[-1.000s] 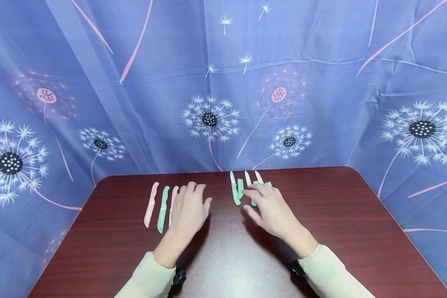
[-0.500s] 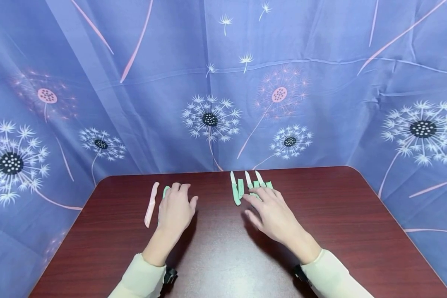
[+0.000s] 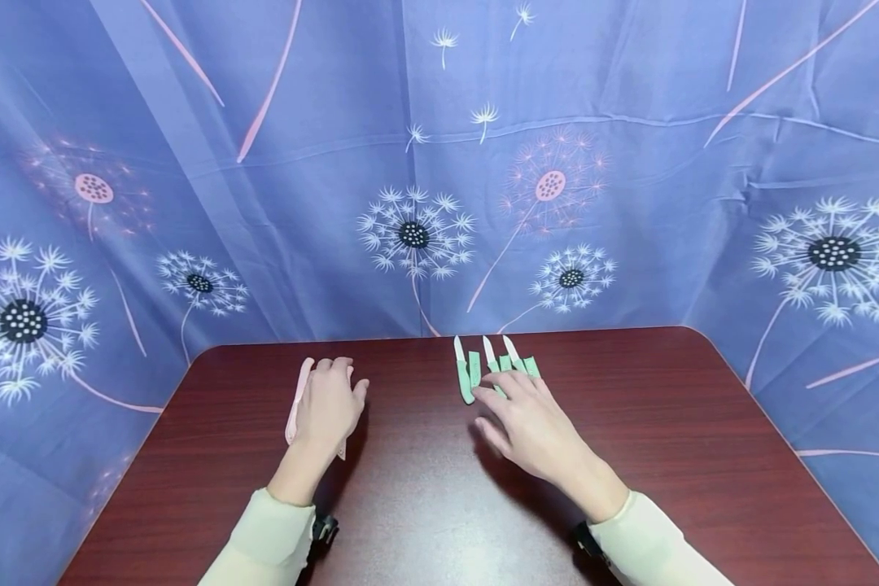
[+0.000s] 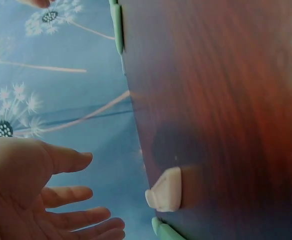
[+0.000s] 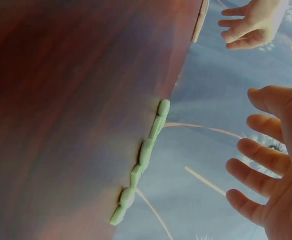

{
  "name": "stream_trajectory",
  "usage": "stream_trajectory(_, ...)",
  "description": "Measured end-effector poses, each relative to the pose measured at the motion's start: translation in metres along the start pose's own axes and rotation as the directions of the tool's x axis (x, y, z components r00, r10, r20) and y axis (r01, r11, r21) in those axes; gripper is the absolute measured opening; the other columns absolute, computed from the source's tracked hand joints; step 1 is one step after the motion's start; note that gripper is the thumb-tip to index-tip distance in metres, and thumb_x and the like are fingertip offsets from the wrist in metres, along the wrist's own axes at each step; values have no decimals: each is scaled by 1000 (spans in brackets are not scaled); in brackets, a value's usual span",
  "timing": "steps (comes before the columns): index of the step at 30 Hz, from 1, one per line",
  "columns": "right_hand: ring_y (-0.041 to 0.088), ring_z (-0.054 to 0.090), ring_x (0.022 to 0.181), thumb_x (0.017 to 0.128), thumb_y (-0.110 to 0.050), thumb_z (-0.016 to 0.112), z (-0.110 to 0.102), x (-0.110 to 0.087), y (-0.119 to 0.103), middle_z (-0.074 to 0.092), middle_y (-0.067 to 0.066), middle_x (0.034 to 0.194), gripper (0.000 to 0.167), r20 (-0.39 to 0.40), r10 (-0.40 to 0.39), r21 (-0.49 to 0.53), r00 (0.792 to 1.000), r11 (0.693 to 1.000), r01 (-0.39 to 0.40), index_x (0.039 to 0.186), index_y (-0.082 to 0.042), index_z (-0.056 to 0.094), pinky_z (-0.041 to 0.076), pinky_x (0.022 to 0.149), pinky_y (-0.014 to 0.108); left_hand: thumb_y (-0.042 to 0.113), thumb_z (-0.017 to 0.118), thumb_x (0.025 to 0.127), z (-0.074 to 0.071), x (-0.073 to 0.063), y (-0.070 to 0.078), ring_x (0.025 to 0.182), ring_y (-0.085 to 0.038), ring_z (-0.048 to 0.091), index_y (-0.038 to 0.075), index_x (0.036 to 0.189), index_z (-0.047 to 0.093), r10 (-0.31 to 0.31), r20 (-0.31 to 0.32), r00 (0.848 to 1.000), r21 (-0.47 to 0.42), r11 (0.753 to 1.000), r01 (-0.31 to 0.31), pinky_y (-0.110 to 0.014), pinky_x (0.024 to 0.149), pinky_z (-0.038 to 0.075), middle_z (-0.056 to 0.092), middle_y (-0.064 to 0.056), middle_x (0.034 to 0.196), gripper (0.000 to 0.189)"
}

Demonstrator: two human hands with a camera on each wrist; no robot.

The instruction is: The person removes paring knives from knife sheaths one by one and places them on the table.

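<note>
My left hand (image 3: 330,407) hovers over a row of sheathed paring knives at the table's left. Its fingers are relaxed and hold nothing. A pink knife (image 3: 291,423) shows left of this hand, and the tip of another pink knife (image 3: 342,450) sticks out beneath it. In the left wrist view a green knife (image 4: 167,231) lies beside the near pink knife (image 4: 168,191); the head view hides it under the hand. My right hand (image 3: 531,427), fingers spread and bare of any object, hangs over green paring knives (image 3: 464,382) with pale blades, laid beside green sheaths (image 3: 474,368).
The dark red wooden table (image 3: 439,488) reaches back to a blue curtain (image 3: 322,203) with dandelion prints, which also hangs along both sides. A black strap (image 3: 325,531) sits at the left wrist and another black strap (image 3: 589,539) at the right.
My left hand has moved leftward from the right-hand pink knife, across the green one, toward the leftmost pink knife. My right hand stays nearly still over the green knives.
</note>
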State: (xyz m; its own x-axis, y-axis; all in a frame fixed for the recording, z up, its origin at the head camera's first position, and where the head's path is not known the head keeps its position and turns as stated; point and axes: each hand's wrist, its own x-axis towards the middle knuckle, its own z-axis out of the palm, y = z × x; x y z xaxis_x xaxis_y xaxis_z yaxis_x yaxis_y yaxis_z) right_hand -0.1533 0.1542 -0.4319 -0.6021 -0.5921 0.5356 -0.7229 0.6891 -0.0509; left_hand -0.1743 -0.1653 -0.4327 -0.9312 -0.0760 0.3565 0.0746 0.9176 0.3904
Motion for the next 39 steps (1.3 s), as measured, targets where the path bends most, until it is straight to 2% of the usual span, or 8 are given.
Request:
stream_trajectory(6, 32, 61, 119, 96, -29, 77, -1, 6, -7, 66, 8, 125, 35, 23, -22, -11, 1000, 1000, 22, 126, -13, 74, 48, 104, 53, 14, 78, 94, 1, 10, -8, 106, -45, 67, -10, 124, 68, -1, 23, 1000, -2, 1000, 1, -52, 95, 54, 68, -29, 110, 40)
stream_trajectory(12, 31, 62, 116, 98, -33, 75, -2, 14, -15, 67, 7, 123, 35, 48, -29, 20, 998, 999, 28, 127, -13, 75, 50, 100, 51, 15, 74, 96, 5, 20, -11, 109, -45, 66, -9, 126, 66, -73, 112, 991, 40, 997, 69, -54, 95, 54, 67, -29, 112, 39)
stream_trajectory(16, 29, 63, 117, 99, -33, 75, -4, 21, -22, 68, 7, 125, 38, 112, 32, 110, 993, 993, -44, 130, -11, 74, 50, 103, 50, 15, 71, 98, 8, 26, -10, 107, -47, 67, -7, 123, 66, -120, 166, 979, 63, 992, 111, -57, 91, 55, 65, -28, 111, 34)
stream_trajectory(21, 26, 64, 121, 99, -31, 76, -2, 33, -30, 68, 6, 129, 41, 213, 119, 243, 970, 955, -171, 133, -9, 72, 51, 105, 45, 14, 72, 98, 11, 31, -7, 100, -49, 68, -8, 115, 66, -128, 194, 973, 91, 989, 112, -58, 87, 57, 64, -29, 107, 29)
stream_trajectory(24, 24, 64, 121, 99, -28, 76, 2, 40, -34, 68, 6, 129, 41, 259, 153, 300, 954, 926, -230, 133, -7, 71, 53, 103, 43, 13, 72, 97, 14, 33, -7, 100, -49, 69, -11, 114, 65, -136, 210, 968, 109, 987, 115, -57, 86, 59, 65, -30, 107, 30)
stream_trajectory(28, 24, 65, 119, 100, -26, 75, 7, 52, -40, 68, 8, 129, 40, 328, 196, 365, 924, 876, -316, 134, -5, 70, 53, 101, 43, 8, 69, 96, 19, 38, -7, 100, -48, 71, -10, 113, 66, -179, 230, 957, 122, 980, 154, -57, 82, 60, 67, -31, 110, 25)
stream_trajectory(35, 28, 69, 114, 99, -25, 73, 20, 70, -40, 72, 13, 127, 40, 452, 288, 478, 844, 721, -502, 132, -3, 70, 54, 98, 46, -3, 59, 93, 22, 45, -8, 95, -46, 74, -9, 108, 72, -242, 251, 937, 134, 968, 214, -57, 72, 62, 71, -32, 109, 21)
stream_trajectory(39, 23, 70, 107, 98, -31, 74, 27, 76, -38, 72, 12, 125, 44, 504, 331, 483, 798, 658, -578, 132, -3, 70, 54, 98, 46, -4, 60, 92, 23, 48, -7, 96, -45, 74, -9, 109, 73, -270, 278, 922, 129, 962, 242, -56, 72, 62, 72, -32, 110, 21)
